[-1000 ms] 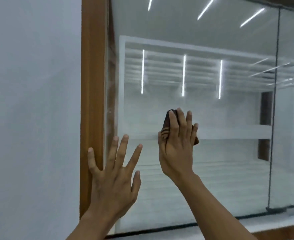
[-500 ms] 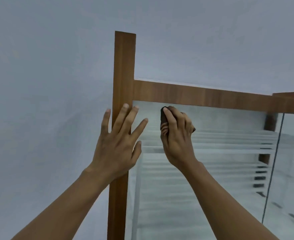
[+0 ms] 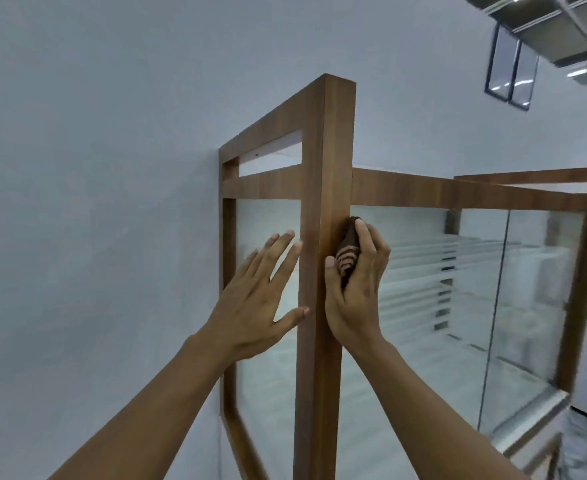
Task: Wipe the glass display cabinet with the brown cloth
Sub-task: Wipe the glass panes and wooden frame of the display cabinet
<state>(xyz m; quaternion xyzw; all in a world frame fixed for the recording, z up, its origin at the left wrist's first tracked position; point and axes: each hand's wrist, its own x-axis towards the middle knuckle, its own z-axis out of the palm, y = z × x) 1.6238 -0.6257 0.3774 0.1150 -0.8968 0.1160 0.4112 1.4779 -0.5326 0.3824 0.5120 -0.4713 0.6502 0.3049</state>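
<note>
Pressing the soft, bunched brown cloth (image 3: 348, 252) against the cabinet glass (image 3: 423, 271), the right hand (image 3: 354, 285) gripped it closed; left hand (image 3: 260, 292), at 9 o'clock, was splayed, empty.

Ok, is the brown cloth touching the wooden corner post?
Touching. In the head view the brown cloth, bunched in the right hand, sits flush against the wooden corner post with no visible gap.

The corner post (image 3: 323, 271) of the cabinet (image 3: 458, 192) is flanked by two hands: the left hand (image 3: 254, 299) at nine o'clock, the right hand (image 3: 354, 292) at three. The cloth (image 3: 347, 251) is held between the right hand and the post, at the hand's twelve o'clock. The wall (image 3: 94, 202) is set behind the cabinet.
</note>
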